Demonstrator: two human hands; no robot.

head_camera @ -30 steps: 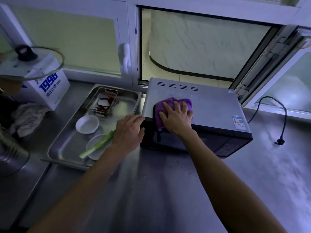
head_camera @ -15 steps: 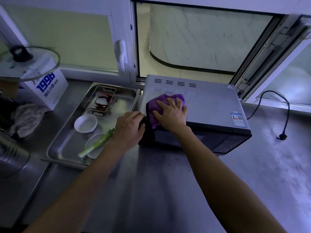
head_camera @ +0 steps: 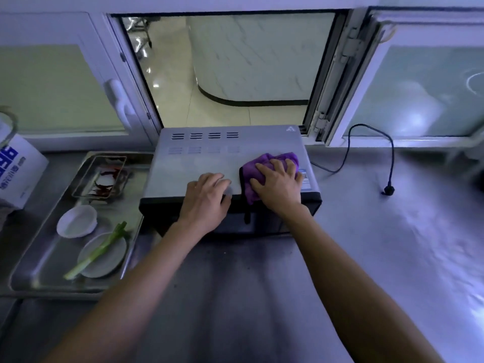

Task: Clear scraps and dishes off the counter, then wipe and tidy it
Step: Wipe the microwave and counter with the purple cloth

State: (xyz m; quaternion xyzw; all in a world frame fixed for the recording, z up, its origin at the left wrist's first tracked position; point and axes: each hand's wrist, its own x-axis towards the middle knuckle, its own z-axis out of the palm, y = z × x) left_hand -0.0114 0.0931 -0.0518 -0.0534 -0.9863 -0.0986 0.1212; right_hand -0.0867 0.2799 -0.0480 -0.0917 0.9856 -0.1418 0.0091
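Wiping: my right hand (head_camera: 279,184), fingers spread, presses the crumpled purple cloth (head_camera: 264,163) on the grey metal microwave's (head_camera: 199,163) top-right; left hand (head_camera: 205,199) braces flat, so I use overlapping, even-pressure strokes.

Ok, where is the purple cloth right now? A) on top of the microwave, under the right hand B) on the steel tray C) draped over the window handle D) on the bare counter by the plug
A: the right hand presses the purple cloth flat on the microwave top, near its right front corner.
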